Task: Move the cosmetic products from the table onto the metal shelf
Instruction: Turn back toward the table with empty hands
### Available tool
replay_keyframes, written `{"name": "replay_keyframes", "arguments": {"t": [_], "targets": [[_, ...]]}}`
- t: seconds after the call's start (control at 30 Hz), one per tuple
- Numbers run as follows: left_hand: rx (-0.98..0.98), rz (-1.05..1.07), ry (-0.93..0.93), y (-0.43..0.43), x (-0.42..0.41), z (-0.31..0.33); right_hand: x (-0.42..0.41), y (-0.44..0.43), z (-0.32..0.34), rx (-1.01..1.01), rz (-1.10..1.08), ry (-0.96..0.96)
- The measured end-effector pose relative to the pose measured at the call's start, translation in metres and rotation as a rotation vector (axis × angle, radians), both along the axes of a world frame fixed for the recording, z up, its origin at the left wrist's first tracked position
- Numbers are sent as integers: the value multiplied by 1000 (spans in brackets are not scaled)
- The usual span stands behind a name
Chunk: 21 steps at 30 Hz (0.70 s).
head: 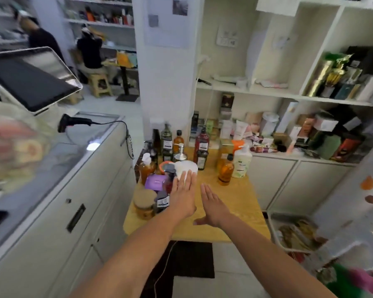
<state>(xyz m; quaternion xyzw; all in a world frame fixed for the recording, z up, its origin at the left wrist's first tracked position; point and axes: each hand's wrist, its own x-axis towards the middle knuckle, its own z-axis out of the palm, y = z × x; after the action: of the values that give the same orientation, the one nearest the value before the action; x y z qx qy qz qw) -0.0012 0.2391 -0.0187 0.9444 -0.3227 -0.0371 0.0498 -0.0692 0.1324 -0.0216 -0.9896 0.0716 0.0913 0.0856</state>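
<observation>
Both hands reach out flat over the wooden bench (235,207), fingers straight and together, holding nothing. The left hand (184,196) lies palm down, fingertips at the near edge of a white tub (186,166) (whether they touch it I cannot tell). The right hand (213,206) hovers just beside it at 3 o'clock, thumb spread. The cosmetic products (167,145) crowd the bench from 9 to 12 o'clock of the hands: a purple box (155,181), a tan-lidded jar (144,203), a dark labelled bottle (162,202), an amber pump bottle (146,168). At 1 o'clock stand an amber bottle (225,172) and a white pump bottle (242,162).
</observation>
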Motion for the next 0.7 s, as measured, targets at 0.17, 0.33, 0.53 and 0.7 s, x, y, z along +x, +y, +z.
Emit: {"name": "replay_keyframes", "arguments": {"t": [0.17, 0.33, 0.53, 0.7], "targets": [[21, 106, 15, 50, 9, 2, 23, 38, -4, 30, 125, 3], [83, 194, -12, 94, 12, -7, 32, 61, -15, 33, 196, 8], [76, 243, 14, 119, 9, -15, 40, 71, -27, 66, 196, 47], [112, 239, 73, 118, 13, -31, 47, 73, -36, 98, 156, 76]]}}
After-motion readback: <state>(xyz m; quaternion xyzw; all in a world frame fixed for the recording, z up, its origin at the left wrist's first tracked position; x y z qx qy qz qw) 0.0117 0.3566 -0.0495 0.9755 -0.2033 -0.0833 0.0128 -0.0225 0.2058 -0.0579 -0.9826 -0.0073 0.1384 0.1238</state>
